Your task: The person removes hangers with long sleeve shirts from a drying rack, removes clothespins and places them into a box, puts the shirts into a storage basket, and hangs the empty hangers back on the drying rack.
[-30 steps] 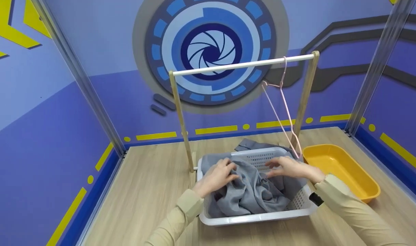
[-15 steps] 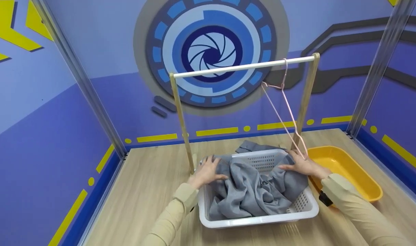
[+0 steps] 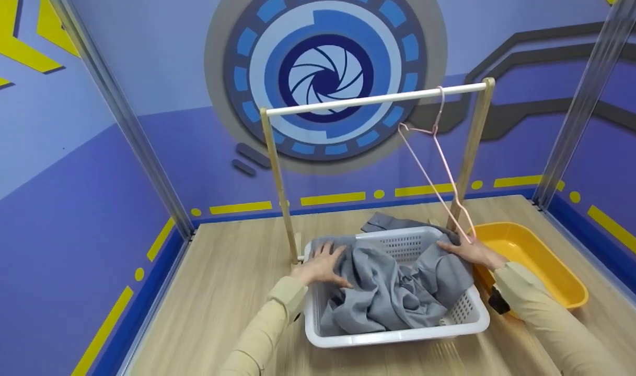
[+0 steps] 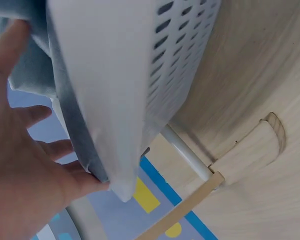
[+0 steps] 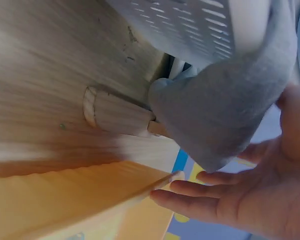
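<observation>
A crumpled grey garment (image 3: 385,287) lies in the white plastic basket (image 3: 401,338), its exact kind hidden by the folds. Part of it hangs over the far right corner, and a flat end lies behind the basket. With fingers spread, my left hand (image 3: 323,266) rests on the cloth at the left rim; the left wrist view shows its fingertips touching the cloth along that edge. At the right rim is my right hand (image 3: 472,249), fingers extended beside the draped corner of cloth (image 5: 215,110). A pink hanger (image 3: 443,172) hangs close above that hand.
A rack with wooden posts (image 3: 278,183) and a white rail (image 3: 370,100) stands behind the basket. To the right sits a yellow tray (image 3: 558,271), close to my right forearm. Panelled walls (image 3: 182,141) enclose the wooden tabletop (image 3: 218,271).
Both hands have moved apart, from above the middle of the garment to the basket's left and right rims. Cloth now spreads over the right side. The hanger has swung slightly right.
</observation>
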`<state>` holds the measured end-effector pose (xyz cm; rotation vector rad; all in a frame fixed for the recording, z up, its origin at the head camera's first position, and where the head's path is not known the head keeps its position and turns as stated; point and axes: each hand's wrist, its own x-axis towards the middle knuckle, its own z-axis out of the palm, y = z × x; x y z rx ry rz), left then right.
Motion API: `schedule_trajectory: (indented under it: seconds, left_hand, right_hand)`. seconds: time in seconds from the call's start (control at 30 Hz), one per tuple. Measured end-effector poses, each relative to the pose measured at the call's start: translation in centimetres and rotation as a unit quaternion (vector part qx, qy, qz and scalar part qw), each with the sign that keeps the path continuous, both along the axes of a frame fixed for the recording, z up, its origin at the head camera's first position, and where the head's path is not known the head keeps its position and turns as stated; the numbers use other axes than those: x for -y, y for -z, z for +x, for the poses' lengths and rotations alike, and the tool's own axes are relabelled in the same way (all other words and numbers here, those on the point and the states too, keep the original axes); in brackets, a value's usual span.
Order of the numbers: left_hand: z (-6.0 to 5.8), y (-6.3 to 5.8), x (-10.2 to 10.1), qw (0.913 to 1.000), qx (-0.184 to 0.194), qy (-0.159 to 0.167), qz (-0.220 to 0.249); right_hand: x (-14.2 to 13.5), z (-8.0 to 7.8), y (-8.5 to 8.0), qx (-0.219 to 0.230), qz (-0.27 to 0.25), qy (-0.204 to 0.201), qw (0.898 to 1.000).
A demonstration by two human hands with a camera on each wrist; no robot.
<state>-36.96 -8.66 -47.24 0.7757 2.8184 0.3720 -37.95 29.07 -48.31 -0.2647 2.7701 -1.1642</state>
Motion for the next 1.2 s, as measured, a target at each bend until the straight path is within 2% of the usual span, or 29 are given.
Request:
schedule_trajectory:
  seconds: [0.27, 0.4, 0.5, 0.6, 0.67, 0.83, 1.07, 1.2]
  left_hand:
    - [-0.4, 0.2, -0.9, 0.9995, -0.016, -0.006, -0.025]
    - [-0.5, 0.3, -0.9, 0.9976, -0.062, 0.009, -0.029]
    - [-0.5, 0.3, -0.6, 0.9933, -0.112, 0.025, -0.009]
    - [-0.4, 0.3, -0.4, 0.9896, -0.137, 0.032, 0.03]
    - [-0.5, 0.3, -0.2, 0.9872, -0.145, 0.033, 0.058]
    - [-0.6, -0.1, -0.3, 0.9822, -0.159, 0.028, 0.096]
    - [0.4, -1.8, -1.5, 0.963, -0.224, 0.066, 0.135]
    - [1.2, -3.0, -2.5, 0.9593, -0.237, 0.081, 0.131]
  right_hand:
    - [0.2, -0.2, 0.1, -0.031, 0.006, 0.028, 0.999]
    - [0.6, -0.5, 0.3, -0.075, -0.004, 0.05, 0.996]
    - [0.9, -0.6, 0.3, -0.123, -0.02, 0.054, 0.991]
    - [0.9, -0.7, 0.2, -0.157, -0.039, 0.061, 0.985]
    - [0.9, -0.6, 0.0, -0.163, -0.053, 0.069, 0.983]
    - [0.8, -0.3, -0.4, -0.16, -0.05, 0.055, 0.984]
    - [0.6, 0.2, -0.7, -0.124, -0.005, 0.035, 0.992]
    - [0.5, 0.4, -1.1, -0.1, 0.001, 0.032, 0.994]
